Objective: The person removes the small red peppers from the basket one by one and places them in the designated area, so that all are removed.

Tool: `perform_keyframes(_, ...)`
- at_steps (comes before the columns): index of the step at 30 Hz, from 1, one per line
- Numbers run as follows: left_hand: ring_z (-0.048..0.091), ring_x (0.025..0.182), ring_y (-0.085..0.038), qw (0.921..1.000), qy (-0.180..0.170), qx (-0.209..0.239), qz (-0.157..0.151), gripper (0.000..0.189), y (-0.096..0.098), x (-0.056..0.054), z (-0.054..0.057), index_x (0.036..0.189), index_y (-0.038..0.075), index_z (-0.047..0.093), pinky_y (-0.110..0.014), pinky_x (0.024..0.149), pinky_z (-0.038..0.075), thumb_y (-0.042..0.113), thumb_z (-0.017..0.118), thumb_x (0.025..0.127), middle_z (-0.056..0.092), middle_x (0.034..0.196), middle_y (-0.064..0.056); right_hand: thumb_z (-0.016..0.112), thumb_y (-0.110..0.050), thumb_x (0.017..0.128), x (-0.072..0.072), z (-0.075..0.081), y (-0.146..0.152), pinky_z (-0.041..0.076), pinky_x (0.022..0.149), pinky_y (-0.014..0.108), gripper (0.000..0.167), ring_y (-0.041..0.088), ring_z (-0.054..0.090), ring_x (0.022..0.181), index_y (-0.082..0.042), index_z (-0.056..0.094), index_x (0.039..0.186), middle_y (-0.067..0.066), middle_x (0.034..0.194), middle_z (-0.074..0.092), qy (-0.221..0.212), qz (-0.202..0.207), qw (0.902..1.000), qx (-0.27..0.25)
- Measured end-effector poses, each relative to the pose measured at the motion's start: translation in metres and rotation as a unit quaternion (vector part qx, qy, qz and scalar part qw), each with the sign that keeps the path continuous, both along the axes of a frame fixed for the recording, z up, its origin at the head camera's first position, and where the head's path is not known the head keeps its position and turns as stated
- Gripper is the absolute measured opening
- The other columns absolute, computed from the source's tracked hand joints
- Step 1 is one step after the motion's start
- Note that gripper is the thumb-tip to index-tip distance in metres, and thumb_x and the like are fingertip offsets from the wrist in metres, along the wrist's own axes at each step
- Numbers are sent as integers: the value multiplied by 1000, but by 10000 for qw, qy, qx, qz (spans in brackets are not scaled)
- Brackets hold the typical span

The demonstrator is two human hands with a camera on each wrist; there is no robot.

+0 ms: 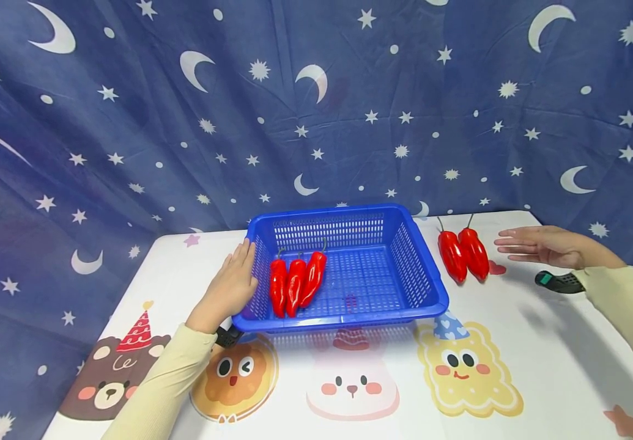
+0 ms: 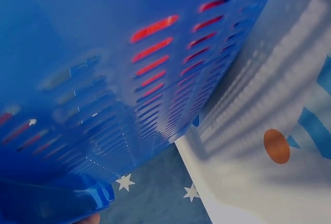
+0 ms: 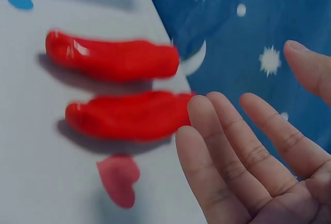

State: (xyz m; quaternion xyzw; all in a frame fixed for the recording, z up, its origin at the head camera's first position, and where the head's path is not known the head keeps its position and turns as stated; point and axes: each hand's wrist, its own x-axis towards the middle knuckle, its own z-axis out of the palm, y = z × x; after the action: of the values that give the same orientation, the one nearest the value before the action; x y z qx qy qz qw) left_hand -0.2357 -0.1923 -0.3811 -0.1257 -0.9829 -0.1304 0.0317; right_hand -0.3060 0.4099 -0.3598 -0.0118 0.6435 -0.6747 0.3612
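Note:
A blue plastic basket (image 1: 344, 319) with slotted walls stands on the table, and three red chili peppers (image 1: 296, 284) lie side by side at its left end. My left hand (image 1: 232, 281) rests along the basket's left wall, fingers extended. In the left wrist view the basket wall (image 2: 119, 94) fills much of the picture, with red showing through its slots. Two more red chili peppers (image 1: 452, 255) lie right of the basket, stems pointing away. Just right of them, my right hand (image 1: 555, 246) hovers with fingers spread and nothing in them; the right wrist view shows its fingertips (image 3: 199, 111) near the closer pepper (image 3: 132, 116).
The white table cover (image 1: 404, 379) carries printed cartoon animals and biscuits. Behind its back edge hangs a dark blue curtain (image 1: 349, 140) with moons and stars. Dark wrist devices (image 1: 559, 282) sit below the hands.

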Motion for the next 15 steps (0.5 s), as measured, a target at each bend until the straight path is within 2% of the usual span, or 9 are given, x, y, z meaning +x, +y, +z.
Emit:
perform_keyframes(4,14,144,-40,10000,-8,-7,3,65,0,0,0,145,-10,18,-53,118,13,12,43,90,14,154,-27,36,-15,101,5,16,-13,55,88,29,36,12,68,102,-25,71,105,-7,109,71,10,118,9999,-107)
perform_keyframes(9,14,144,-41,10000,-21,-22,-4,65,0,0,1,145,-10,18,-53,118,13,12,43,89,14,154,-27,37,-17,101,10,36,-36,54,89,26,34,9,67,104,-28,69,107,-9,111,70,209,466,9984,239)
perform_keyframes(15,14,144,-41,10000,-17,-19,-34,65,-1,-1,1,145,-11,18,-53,117,13,12,43,89,14,154,-28,41,-15,100,15,52,-65,54,89,28,31,12,67,105,-27,68,107,-6,112,70,543,514,9955,583)
